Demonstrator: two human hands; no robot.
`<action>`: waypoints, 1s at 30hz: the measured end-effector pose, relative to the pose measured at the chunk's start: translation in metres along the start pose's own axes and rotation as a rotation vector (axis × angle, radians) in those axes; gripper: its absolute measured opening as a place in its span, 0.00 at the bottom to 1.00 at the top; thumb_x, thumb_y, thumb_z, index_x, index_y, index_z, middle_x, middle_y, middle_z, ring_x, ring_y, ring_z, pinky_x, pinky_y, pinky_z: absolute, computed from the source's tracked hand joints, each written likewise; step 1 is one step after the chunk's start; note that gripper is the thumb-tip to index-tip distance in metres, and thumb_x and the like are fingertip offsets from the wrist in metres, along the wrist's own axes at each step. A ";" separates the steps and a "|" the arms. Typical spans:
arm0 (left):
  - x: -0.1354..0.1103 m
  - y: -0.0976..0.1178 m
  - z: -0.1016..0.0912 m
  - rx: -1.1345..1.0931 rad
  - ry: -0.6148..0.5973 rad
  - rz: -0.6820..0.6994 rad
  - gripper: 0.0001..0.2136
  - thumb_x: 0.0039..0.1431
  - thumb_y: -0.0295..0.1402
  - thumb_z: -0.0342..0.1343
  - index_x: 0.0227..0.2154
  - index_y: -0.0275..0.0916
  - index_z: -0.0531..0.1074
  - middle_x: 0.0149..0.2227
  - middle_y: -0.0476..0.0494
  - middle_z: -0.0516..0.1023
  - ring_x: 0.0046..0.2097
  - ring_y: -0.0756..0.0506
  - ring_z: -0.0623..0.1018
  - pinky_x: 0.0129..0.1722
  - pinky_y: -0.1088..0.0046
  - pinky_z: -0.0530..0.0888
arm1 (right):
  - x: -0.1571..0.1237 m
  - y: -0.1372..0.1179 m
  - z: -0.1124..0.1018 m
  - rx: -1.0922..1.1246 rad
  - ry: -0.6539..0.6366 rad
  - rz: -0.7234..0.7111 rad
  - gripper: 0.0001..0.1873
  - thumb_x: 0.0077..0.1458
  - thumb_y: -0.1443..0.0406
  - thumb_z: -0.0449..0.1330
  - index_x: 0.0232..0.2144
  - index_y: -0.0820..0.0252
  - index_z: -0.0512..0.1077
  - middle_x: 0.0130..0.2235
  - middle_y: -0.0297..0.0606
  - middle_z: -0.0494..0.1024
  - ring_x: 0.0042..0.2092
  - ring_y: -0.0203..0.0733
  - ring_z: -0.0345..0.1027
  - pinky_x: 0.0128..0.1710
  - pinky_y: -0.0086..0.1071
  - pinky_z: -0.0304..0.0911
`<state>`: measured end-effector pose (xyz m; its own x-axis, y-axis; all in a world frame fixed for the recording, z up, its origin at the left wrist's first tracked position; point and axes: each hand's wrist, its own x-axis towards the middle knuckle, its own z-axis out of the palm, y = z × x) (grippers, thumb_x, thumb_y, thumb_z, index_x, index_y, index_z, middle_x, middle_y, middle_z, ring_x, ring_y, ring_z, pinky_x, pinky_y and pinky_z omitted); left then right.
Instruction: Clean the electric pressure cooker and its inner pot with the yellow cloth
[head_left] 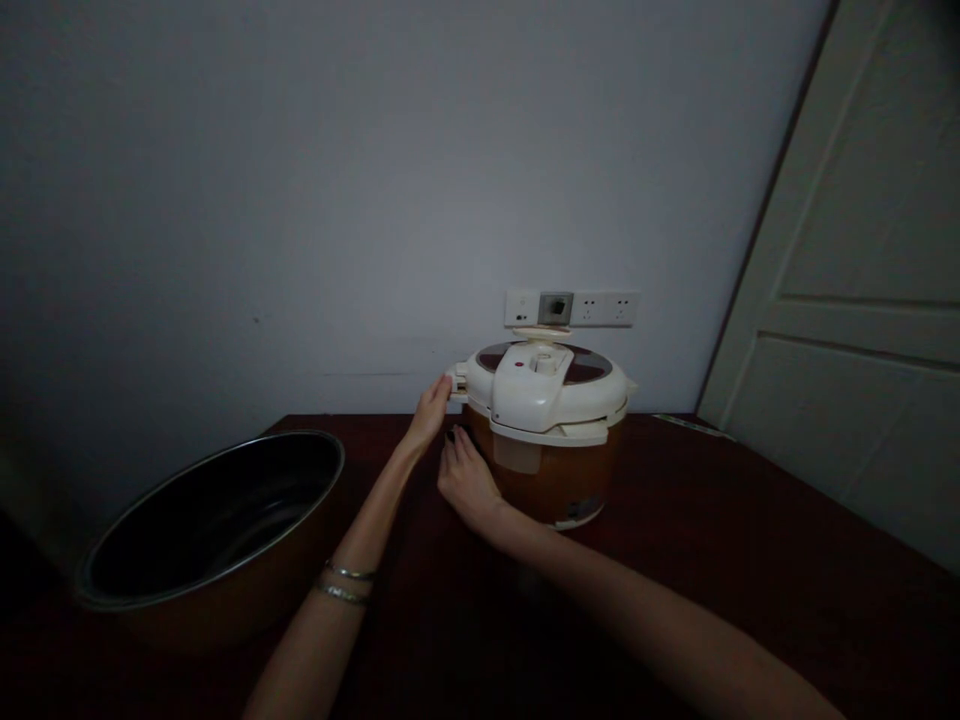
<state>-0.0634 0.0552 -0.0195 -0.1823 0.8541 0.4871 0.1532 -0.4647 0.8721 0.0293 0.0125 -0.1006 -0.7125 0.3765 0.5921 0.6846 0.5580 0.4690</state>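
An electric pressure cooker stands on the dark red table, its body orange-brown and its white lid seated on top. At the lid's left side, my left hand is closed around the white side handle. Just below, my right hand reaches to the left side of the cooker's body with its fingers bent together. A small dark spot shows at those fingertips; what they hold, if anything, is hidden.
A large dark inner pot with a shiny rim stands tilted-looking at the left. Behind the cooker, a row of wall sockets is set in the pale wall. A panelled door borders the table on the right.
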 end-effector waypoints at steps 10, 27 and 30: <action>0.002 -0.001 -0.001 0.054 -0.009 0.037 0.23 0.58 0.44 0.45 0.46 0.32 0.72 0.53 0.37 0.72 0.56 0.41 0.68 0.57 0.64 0.59 | -0.019 -0.007 0.011 0.033 0.009 -0.019 0.16 0.53 0.70 0.57 0.41 0.80 0.74 0.48 0.62 0.73 0.55 0.55 0.63 0.60 0.47 0.52; 0.000 -0.002 0.003 0.078 0.069 -0.023 0.20 0.59 0.44 0.45 0.46 0.36 0.72 0.52 0.38 0.73 0.55 0.40 0.69 0.54 0.60 0.64 | -0.149 0.150 -0.063 0.272 0.199 -0.444 0.20 0.59 0.73 0.52 0.54 0.59 0.65 0.57 0.38 0.67 0.65 0.44 0.42 0.60 0.47 0.53; 0.001 -0.004 0.004 0.084 0.050 -0.018 0.21 0.60 0.44 0.44 0.47 0.35 0.71 0.52 0.38 0.72 0.55 0.41 0.69 0.55 0.60 0.64 | -0.159 0.138 -0.051 0.304 0.227 -0.356 0.19 0.59 0.73 0.51 0.53 0.61 0.66 0.56 0.41 0.68 0.65 0.44 0.40 0.60 0.47 0.53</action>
<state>-0.0605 0.0584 -0.0224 -0.2334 0.8484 0.4751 0.2301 -0.4266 0.8747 0.2449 -0.0085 -0.0965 -0.8188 -0.0269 0.5734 0.3059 0.8249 0.4754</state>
